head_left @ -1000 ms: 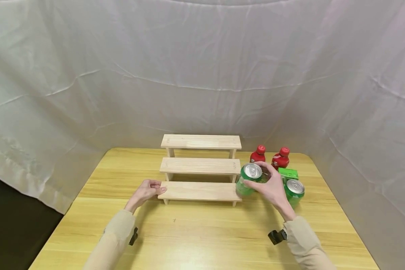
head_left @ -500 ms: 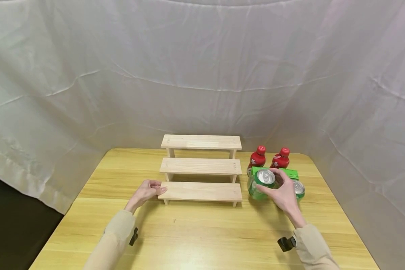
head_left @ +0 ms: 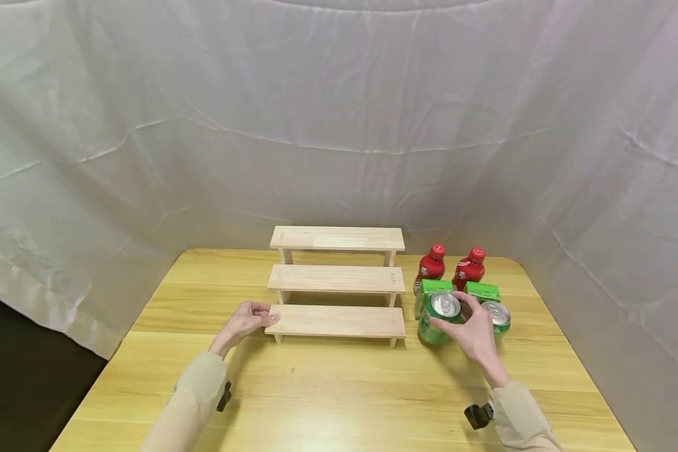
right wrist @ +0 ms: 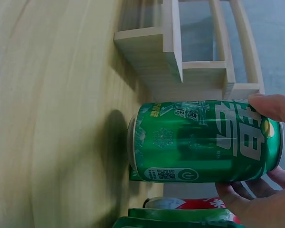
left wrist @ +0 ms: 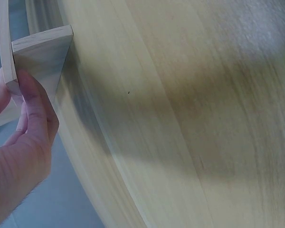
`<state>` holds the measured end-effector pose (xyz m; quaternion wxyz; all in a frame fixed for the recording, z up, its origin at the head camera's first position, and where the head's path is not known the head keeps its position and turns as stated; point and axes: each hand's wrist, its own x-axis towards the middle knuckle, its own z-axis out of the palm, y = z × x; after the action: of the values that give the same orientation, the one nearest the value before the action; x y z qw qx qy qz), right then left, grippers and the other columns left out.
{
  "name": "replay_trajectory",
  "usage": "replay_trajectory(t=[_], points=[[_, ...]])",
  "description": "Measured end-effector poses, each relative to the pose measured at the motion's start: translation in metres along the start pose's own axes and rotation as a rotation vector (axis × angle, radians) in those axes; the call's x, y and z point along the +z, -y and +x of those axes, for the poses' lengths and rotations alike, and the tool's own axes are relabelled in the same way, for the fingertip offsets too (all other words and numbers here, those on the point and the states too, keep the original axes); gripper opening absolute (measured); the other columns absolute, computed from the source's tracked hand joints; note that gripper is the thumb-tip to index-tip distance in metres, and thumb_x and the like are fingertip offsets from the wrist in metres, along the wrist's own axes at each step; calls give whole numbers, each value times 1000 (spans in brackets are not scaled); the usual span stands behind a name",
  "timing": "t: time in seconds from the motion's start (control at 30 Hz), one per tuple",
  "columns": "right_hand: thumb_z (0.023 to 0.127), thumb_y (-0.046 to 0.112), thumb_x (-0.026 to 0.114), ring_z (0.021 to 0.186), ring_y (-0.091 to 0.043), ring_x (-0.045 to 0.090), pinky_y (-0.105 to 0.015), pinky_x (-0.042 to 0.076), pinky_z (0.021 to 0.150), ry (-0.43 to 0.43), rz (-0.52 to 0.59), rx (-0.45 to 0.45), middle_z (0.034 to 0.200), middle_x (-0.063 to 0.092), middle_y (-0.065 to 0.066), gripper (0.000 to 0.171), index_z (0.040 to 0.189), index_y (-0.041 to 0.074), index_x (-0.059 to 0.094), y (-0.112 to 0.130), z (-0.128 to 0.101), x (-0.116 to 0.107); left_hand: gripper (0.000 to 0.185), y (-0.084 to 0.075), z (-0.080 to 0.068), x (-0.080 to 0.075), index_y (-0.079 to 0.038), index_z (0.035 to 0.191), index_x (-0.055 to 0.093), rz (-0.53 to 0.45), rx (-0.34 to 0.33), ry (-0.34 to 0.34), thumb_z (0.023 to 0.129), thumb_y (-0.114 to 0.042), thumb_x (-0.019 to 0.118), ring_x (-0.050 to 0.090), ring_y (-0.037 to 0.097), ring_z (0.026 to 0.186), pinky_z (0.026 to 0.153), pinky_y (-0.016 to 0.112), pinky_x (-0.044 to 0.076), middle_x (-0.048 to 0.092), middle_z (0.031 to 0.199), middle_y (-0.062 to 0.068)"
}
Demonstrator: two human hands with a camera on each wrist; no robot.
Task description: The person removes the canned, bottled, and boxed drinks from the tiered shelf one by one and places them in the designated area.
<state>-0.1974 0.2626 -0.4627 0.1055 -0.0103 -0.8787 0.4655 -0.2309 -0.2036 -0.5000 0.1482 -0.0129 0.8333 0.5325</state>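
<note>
Cans: 2, one (head_left: 444, 317) gripped by right hand (head_left: 474, 336) | bottles: 2 | cartons: 2 | left hand (head_left: 243, 321) holds shelf (head_left: 336, 320)

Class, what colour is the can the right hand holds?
Green can, silver top; right wrist view shows it best.
</note>
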Motion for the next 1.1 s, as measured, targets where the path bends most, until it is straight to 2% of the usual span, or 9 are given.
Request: replay_trajectory(t=[0.27, 0.33, 0.43, 0.5, 0.57, 0.63, 0.77, 0.97, 1.1], points=[[77, 9, 86, 127, -40, 57, 6, 32, 85, 22, -12, 43, 136, 59, -29, 73, 139, -5, 50, -5, 0, 1, 59, -1, 2, 0, 20, 134, 45, 0, -1, 4, 96, -18, 68, 60, 31, 110, 100, 45, 54, 58, 123, 30], [77, 10, 86, 129, -40, 56, -5, 43, 96, 33, -17, 57, 138, 57, -29, 74, 140, -4, 49, -5, 0, 1, 58, -1, 3, 0, 19, 134, 46, 2, -2, 0, 95, -18, 68, 60, 32, 110, 100, 45, 54, 58, 123, 30], [77, 12, 86, 131, -39, 54, -21, 47, 105, 47, -27, 76, 140, 56, -28, 75, 141, -3, 48, -6, 0, 1, 58, -1, 3, 1, 19, 134, 46, 3, -7, -5, 95, -18, 69, 60, 31, 110, 99, 44, 54, 59, 122, 30], [77, 13, 86, 132, -38, 54, -28, 47, 107, 52, -38, 83, 140, 56, -27, 76, 141, -3, 48, -7, 0, 2, 58, -1, 3, 1, 19, 134, 46, 3, -6, -4, 95, -18, 69, 60, 31, 109, 99, 45, 54, 59, 122, 30], [77, 13, 86, 132, -37, 54, -25, 46, 106, 55, -41, 87, 140, 56, -27, 76, 141, -3, 48, -8, -1, 2, 58, -1, 3, 1, 19, 134, 46, 0, -4, -2, 95, -18, 69, 60, 31, 109, 100, 45, 54, 59, 121, 29], [78, 13, 86, 132, -37, 54, -29, 46, 108, 55, -36, 86, 140, 56, -27, 76, 141, -3, 48, -10, -1, 2, 58, -1, 2, 1, 19, 134, 46, -5, 1, 2, 95, -18, 68, 60, 31, 109, 100, 46, 53, 59, 121, 30], [79, 11, 84, 133, -39, 53, -48, 42, 113, 53, -24, 65, 139, 55, -28, 75, 141, -5, 46, -13, -2, 4, 58, 0, 1, 0, 20, 134, 46, -7, 5, 4, 96, -18, 68, 60, 30, 108, 100, 46, 54, 60, 120, 29], [80, 7, 83, 134, -41, 50, -48, 38, 116, 49, 12, 40, 141, 52, -30, 75, 142, -7, 43, -17, -1, 6, 58, 0, 0, 0, 20, 134, 45, -10, 9, 5, 96, -17, 68, 61, 29, 107, 100, 46, 54, 61, 118, 28], [81, 8, 81, 139, -45, 43, -53, 33, 120, 79, 26, 42, 146, 46, -32, 81, 146, -7, 36, -18, -1, 6, 58, -1, 1, 1, 20, 134, 46, 10, 10, -7, 96, -18, 68, 61, 30, 107, 98, 44, 54, 60, 119, 28]])
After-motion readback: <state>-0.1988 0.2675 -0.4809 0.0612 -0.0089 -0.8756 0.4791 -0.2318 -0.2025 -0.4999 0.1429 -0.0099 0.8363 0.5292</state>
